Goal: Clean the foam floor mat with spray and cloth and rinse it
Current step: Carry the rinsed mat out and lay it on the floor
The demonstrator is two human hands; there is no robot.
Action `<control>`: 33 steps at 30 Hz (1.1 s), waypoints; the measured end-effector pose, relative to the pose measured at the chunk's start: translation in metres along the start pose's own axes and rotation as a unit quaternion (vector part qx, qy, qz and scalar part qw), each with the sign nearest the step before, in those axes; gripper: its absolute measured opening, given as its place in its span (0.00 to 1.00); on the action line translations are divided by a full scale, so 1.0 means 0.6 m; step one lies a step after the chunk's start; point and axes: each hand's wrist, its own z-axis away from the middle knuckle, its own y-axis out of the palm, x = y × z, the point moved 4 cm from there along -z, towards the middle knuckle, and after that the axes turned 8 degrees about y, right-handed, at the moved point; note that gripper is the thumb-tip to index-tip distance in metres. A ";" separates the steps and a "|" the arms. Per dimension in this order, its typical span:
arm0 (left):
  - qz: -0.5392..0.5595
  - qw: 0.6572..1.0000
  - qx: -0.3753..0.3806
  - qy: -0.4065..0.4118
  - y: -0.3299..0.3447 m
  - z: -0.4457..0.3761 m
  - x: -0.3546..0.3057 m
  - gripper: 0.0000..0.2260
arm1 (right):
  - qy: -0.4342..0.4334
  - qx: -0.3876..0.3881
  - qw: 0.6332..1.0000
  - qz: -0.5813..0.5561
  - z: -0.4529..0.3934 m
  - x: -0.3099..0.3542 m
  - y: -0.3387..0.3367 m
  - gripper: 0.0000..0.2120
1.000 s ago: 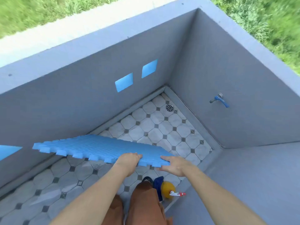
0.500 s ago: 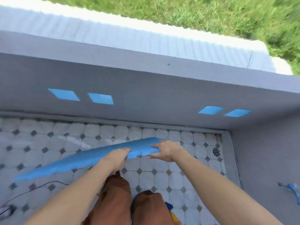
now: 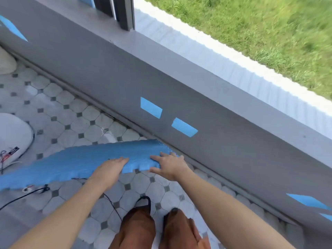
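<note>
I hold a blue foam floor mat (image 3: 75,162) with jigsaw edges, off the ground above the tiled floor. It stretches from the lower left edge of the view to the foot of the grey wall. My left hand (image 3: 109,168) grips its near edge from above. My right hand (image 3: 168,163) grips the same edge near the mat's right corner, fingers spread over the top. No spray bottle or cloth is in view.
A low grey wall (image 3: 197,97) with blue tape patches (image 3: 151,107) runs diagonally ahead, grass beyond it. A white round appliance (image 3: 12,135) sits at the left on the tiled floor (image 3: 71,115). Black cables (image 3: 23,194) lie under the mat. My legs stand below.
I have turned left with the mat. The tap, drain, yellow bottle and corner have left the view; the white appliance and cables now show at the left. Both hands kept their grip.
</note>
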 end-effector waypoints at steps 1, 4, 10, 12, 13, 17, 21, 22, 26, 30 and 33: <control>-0.005 1.000 -0.015 -0.016 0.008 -0.002 0.029 0.30 | -0.017 0.002 1.000 0.009 -0.029 0.021 0.000 0.30; -0.006 0.997 -0.048 -0.054 0.052 -0.027 0.093 0.31 | -0.045 0.003 0.999 0.030 -0.114 0.062 0.011 0.31; -0.009 0.994 -0.078 -0.069 0.206 0.033 0.205 0.49 | -0.103 -0.086 0.989 0.069 -0.120 0.159 0.151 0.33; 0.014 0.994 -0.061 -0.085 0.255 0.065 0.216 0.53 | -0.098 -0.119 0.986 0.066 -0.108 0.184 0.184 0.31; 0.034 0.992 -0.062 -0.101 0.269 0.074 0.219 0.53 | -0.102 -0.124 0.985 0.068 -0.117 0.195 0.188 0.31; 0.039 0.982 -0.104 -0.155 0.275 0.080 0.220 0.43 | -0.163 -0.034 0.979 0.116 -0.174 0.220 0.181 0.30; 0.053 0.973 -0.131 -0.184 0.282 0.019 0.217 0.36 | -0.191 -0.020 0.966 0.174 -0.256 0.199 0.149 0.30; 0.058 0.970 -0.140 -0.190 0.281 -0.009 0.213 0.37 | -0.197 -0.035 0.961 0.189 -0.277 0.185 0.136 0.30; 0.084 0.961 -0.172 -0.201 0.280 -0.119 0.164 0.34 | -0.208 -0.072 0.946 0.237 -0.351 0.097 0.098 0.29; 0.083 0.968 -0.147 -0.186 0.290 -0.225 0.123 0.33 | -0.196 -0.026 0.954 0.225 -0.423 0.010 0.087 0.28; 0.106 0.976 -0.106 -0.158 0.330 -0.276 0.101 0.30 | -0.198 -0.008 0.953 0.230 -0.465 -0.039 0.122 0.29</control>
